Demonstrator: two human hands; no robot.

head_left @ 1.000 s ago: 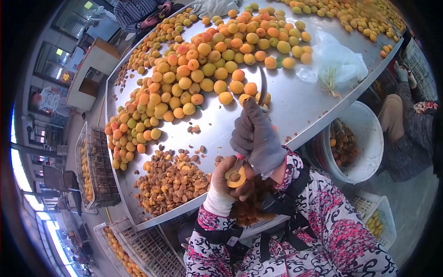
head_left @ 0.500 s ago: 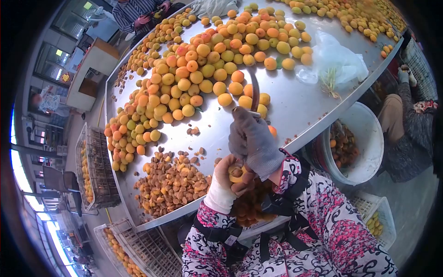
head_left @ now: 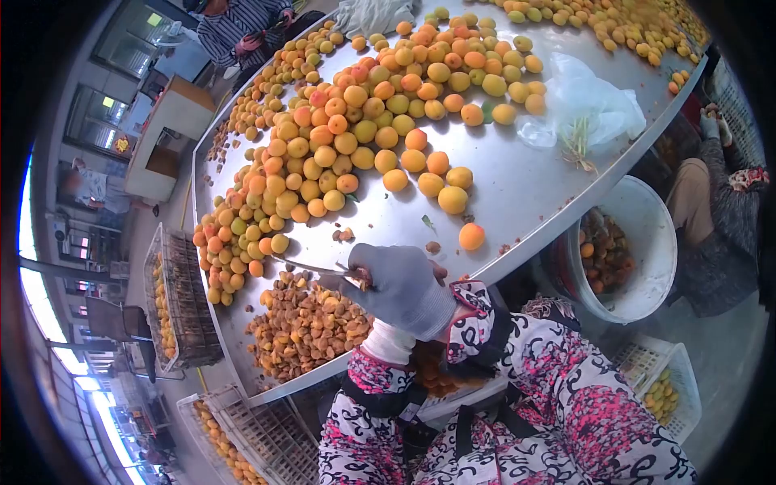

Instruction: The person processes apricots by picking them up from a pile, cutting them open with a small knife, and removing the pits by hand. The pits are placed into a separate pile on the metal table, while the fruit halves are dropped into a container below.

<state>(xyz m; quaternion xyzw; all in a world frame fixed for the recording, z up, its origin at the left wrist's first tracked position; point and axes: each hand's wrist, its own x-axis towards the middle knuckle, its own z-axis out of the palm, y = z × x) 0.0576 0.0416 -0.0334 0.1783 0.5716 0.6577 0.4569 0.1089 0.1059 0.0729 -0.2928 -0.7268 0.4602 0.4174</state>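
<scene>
My right hand (head_left: 404, 289), in a grey glove, is closed around a knife (head_left: 301, 264) whose thin blade points left over the heap of apricot pits (head_left: 307, 327). Behind it, my left hand is mostly hidden; its white-wrapped wrist (head_left: 390, 343) shows just below. Whatever the left fingers hold cannot be seen. Both hands are together above the near edge of the metal table (head_left: 388, 218). A loose apricot (head_left: 471, 236) lies to the right of the glove, and a big pile of whole apricots (head_left: 323, 153) spreads beyond.
A white bucket (head_left: 656, 250) with fruit scraps stands at the right, near a crouching person (head_left: 711, 234). Crates of apricots (head_left: 182, 299) sit at the left. A clear plastic bag (head_left: 594, 109) lies on the table. Another person (head_left: 238, 36) works at the far side.
My right hand has turned the knife from pointing up and away to pointing left. It now covers my left hand, which held a cut apricot before. The view has shifted slightly.
</scene>
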